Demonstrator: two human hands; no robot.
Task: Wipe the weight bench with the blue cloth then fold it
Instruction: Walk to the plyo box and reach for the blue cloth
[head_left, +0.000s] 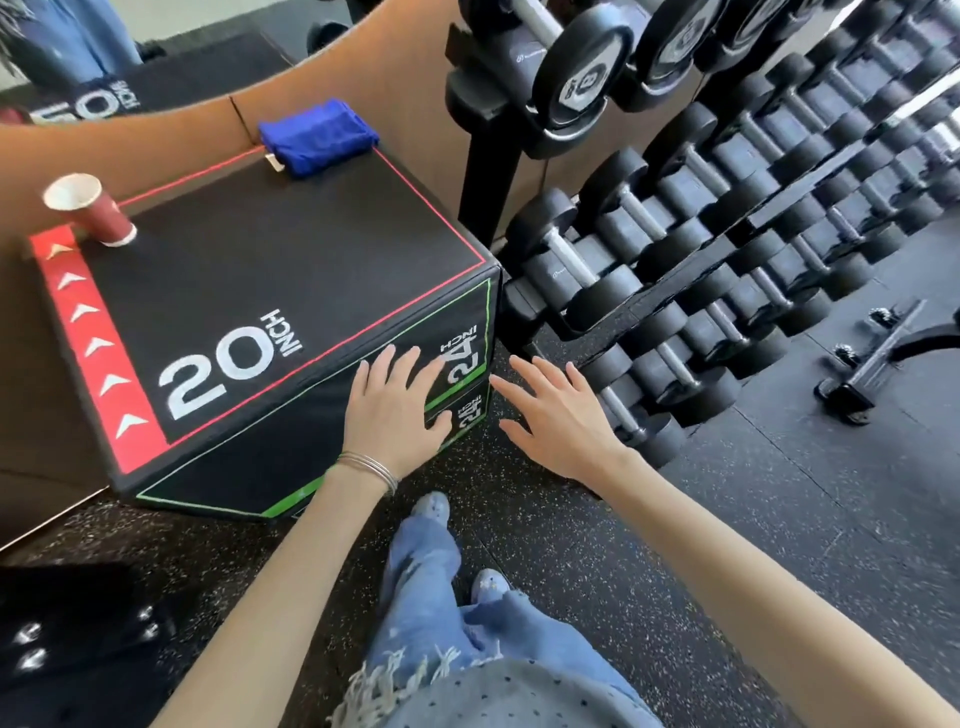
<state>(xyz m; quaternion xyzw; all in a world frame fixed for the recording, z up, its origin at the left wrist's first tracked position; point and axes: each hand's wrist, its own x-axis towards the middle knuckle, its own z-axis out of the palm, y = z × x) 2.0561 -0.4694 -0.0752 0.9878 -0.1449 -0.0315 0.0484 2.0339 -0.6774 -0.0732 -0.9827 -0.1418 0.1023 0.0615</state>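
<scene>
A blue cloth (318, 136) lies folded in a small bundle on the far corner of a black padded box (270, 270) marked "20 INCH", against the wall. My left hand (397, 402) hovers with fingers spread in front of the box's near right corner, by the "24 INCH" print. My right hand (558, 418) is held out beside it over the floor, fingers straight and spread, holding nothing. A black bench frame (878, 358) shows in part at the right edge.
A red paper cup (91, 210) stands on the box's far left corner. A rack of black dumbbells (701, 249) fills the right side, close to the box. Speckled black rubber floor (649, 545) lies below, with my legs and shoes (457, 540) on it. A mirror wall (156, 47) sits behind the box.
</scene>
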